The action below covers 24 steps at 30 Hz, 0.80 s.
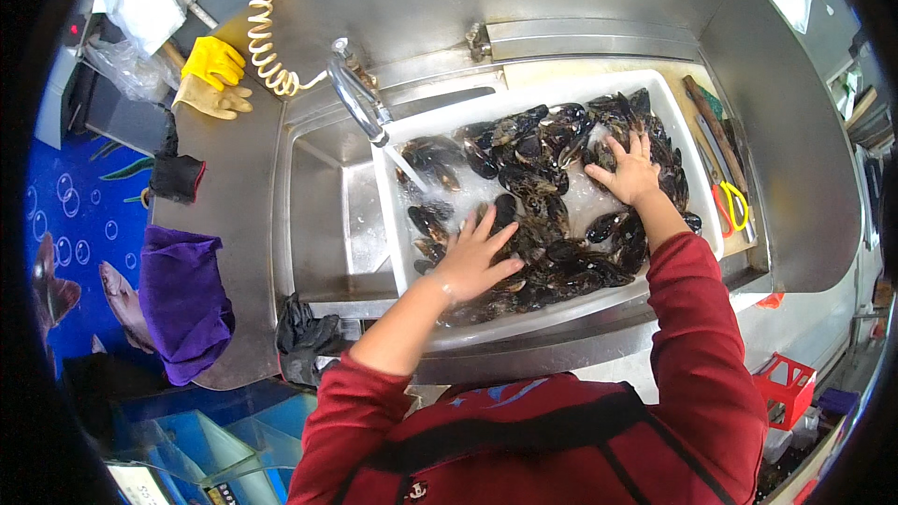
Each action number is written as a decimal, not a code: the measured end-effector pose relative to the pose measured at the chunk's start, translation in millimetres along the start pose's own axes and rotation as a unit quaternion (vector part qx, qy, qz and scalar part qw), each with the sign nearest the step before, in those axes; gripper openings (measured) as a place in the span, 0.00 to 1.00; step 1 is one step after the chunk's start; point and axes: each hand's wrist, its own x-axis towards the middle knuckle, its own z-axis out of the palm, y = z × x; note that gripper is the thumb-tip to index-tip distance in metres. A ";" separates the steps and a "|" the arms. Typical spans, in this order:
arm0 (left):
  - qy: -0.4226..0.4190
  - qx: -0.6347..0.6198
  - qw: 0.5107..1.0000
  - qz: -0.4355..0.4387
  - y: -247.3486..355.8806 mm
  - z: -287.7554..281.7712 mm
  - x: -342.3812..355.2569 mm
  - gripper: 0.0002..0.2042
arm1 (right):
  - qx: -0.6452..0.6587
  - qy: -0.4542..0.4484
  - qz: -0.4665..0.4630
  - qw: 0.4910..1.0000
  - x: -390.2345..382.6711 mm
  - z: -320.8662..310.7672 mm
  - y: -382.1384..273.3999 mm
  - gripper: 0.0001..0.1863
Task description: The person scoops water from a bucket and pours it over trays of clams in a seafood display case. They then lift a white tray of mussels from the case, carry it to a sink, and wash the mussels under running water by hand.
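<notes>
A white rectangular tub stands across the steel sink, with many dark mussels lying in shallow water. My left hand rests over the mussels in the near left part of the tub, its fingers spread. Farther right, my right hand lies over mussels close to the tub's right side, fingers spread as well. Neither hand grips anything that I can see. From a curved chrome faucet, water runs into the tub's left end.
Right of the tub, scissors with red and yellow handles lie on a board beside long tools. A sink basin opens to the left. Yellow gloves and a purple cloth hang over the left wall; black gloves lie at the near edge.
</notes>
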 end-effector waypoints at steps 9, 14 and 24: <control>0.438 -0.192 0.863 -0.160 -78.1 56.2 -79.2 0.31 | 0.120 -0.027 0.029 0.992 23.9 -11.9 -116.6 0.37; 0.405 -0.499 0.752 -0.146 -85.1 67.6 -62.5 0.20 | 0.061 -0.017 -0.142 0.988 -18.1 2.4 -176.4 0.38; 0.367 -0.606 0.698 -0.105 -52.8 26.8 -67.6 0.21 | 0.031 -0.039 -0.363 0.930 -144.9 13.2 -87.0 0.33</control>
